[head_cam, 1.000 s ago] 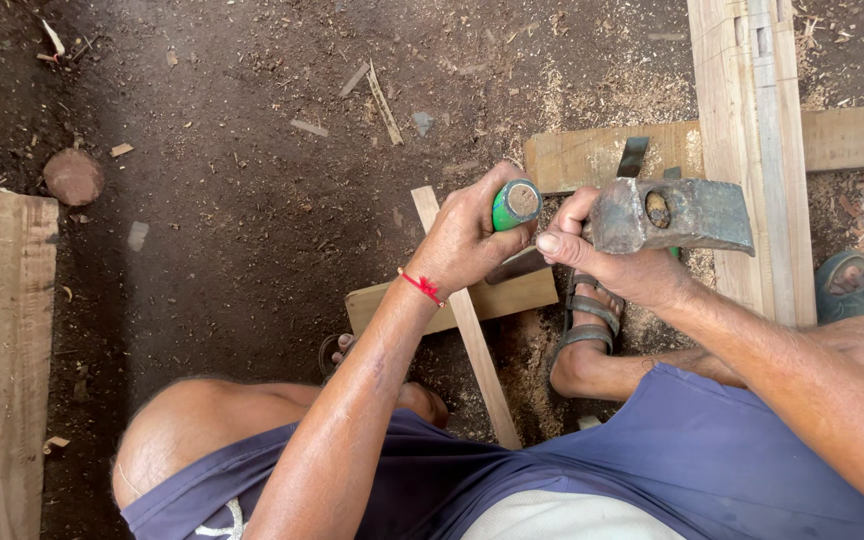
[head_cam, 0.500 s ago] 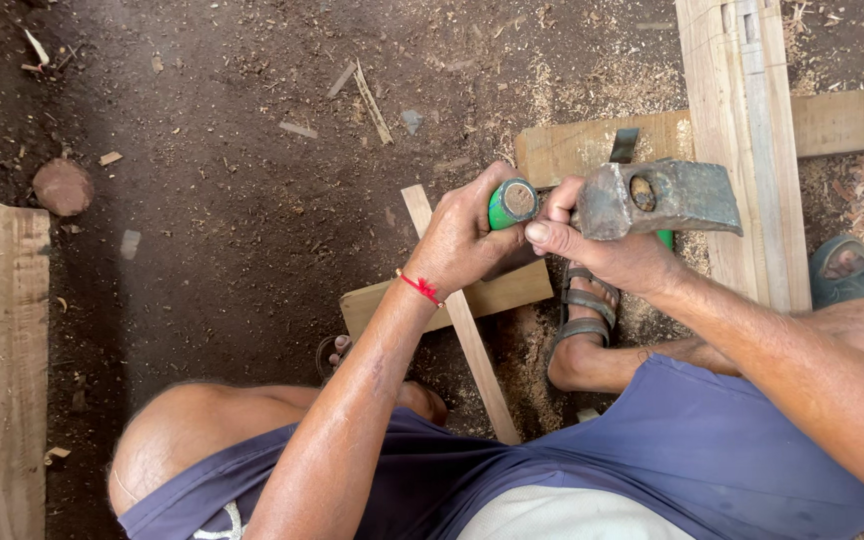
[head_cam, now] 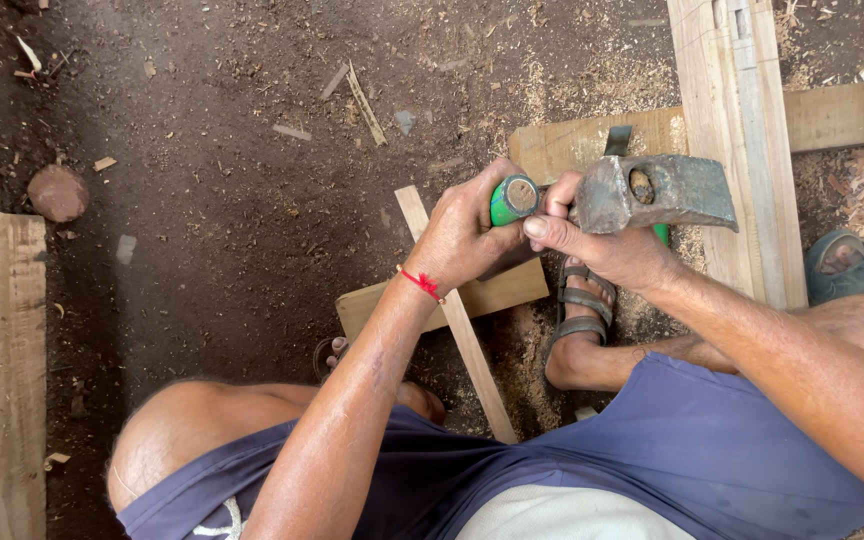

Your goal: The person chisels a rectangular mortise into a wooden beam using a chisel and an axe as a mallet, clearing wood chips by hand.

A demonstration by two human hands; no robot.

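Nearest us, our left hand (head_cam: 467, 235) is wrapped shut around the green-handled chisel (head_cam: 514, 198), likely to steady it upright; its butt end faces up at us, so its long axis runs roughly toward the ground. Just right of the chisel, our right hand (head_cam: 607, 250) grips the hammer (head_cam: 657, 192) close under its head. Beyond the chisel lies a pale plank (head_cam: 732, 120).
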